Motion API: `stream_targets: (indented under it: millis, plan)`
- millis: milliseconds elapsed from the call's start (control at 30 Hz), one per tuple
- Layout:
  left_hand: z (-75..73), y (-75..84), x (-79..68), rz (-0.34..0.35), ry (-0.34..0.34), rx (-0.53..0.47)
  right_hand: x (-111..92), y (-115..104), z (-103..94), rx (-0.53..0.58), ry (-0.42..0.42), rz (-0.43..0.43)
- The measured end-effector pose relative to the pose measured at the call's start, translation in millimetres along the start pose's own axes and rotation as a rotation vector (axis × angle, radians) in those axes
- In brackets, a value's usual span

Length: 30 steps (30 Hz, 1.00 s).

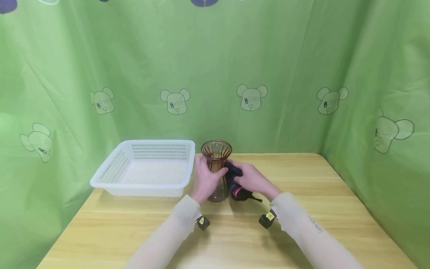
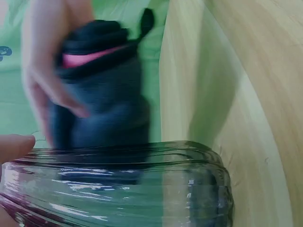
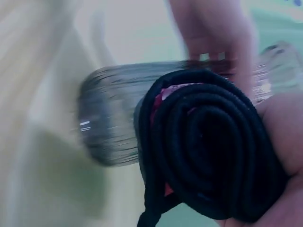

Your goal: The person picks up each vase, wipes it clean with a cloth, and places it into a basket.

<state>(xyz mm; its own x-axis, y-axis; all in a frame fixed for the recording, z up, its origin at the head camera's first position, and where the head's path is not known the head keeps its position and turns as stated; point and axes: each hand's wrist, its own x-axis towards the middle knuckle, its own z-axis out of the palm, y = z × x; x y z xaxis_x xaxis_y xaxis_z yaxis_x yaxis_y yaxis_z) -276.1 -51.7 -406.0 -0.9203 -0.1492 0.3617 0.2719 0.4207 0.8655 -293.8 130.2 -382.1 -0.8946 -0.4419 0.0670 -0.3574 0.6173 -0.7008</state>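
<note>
At the left of the wood-grain table [image 1: 302, 183] sits a white plastic basket [image 1: 144, 189], rectangular, with flared walls pierced by rows of small slots. Just right of it, the person's left hand [image 1: 205, 179] grips a glass vase [image 1: 216, 163] around its body, thumb across the front; the vase stands upright, ribbed and see-through, amber toward its flared round mouth. Close beside its right side is a tightly rolled dark cloth [image 1: 233, 181], soft and thick-edged, pink showing between its layers and a thin strap sticking out. The right hand [image 1: 252, 177] holds this roll, fingers curled round it. Farther right, the pale sleeve [image 1: 299, 213] carries small dark lettering, too small to read.
</note>
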Motion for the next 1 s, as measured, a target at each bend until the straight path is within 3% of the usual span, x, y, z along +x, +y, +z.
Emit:
stream_targets:
  millis: [167, 267, 500, 733, 867, 1000]
  plan:
    - [-1.3, 0.7, 2.3, 0.05, -0.01, 0.03, 3, -16, -22.8, 0.033, 0.075, -0.037]
    - [-0.9, 0.9, 1.0, 0.041, -0.024, 0.002, 6, -14, -26.6, 0.065, 0.087, -0.033]
    - [1.7, 1.6, 0.3, 0.009, -0.025, -0.041, 6, 4, -4.8, -0.005, 0.013, -0.039]
    - [3.2, 0.1, 1.3, 0.0, -0.006, -0.074, 4, 31, 23.7, -0.043, -0.086, 0.06]
    - [3.1, -0.2, 0.1, -0.003, 0.001, -0.07, 4, 37, 27.4, -0.063, -0.079, 0.069]
    - [2.2, -0.2, -1.2, 0.002, 0.014, -0.036, 2, 29, 18.6, -0.055, -0.041, 0.036]
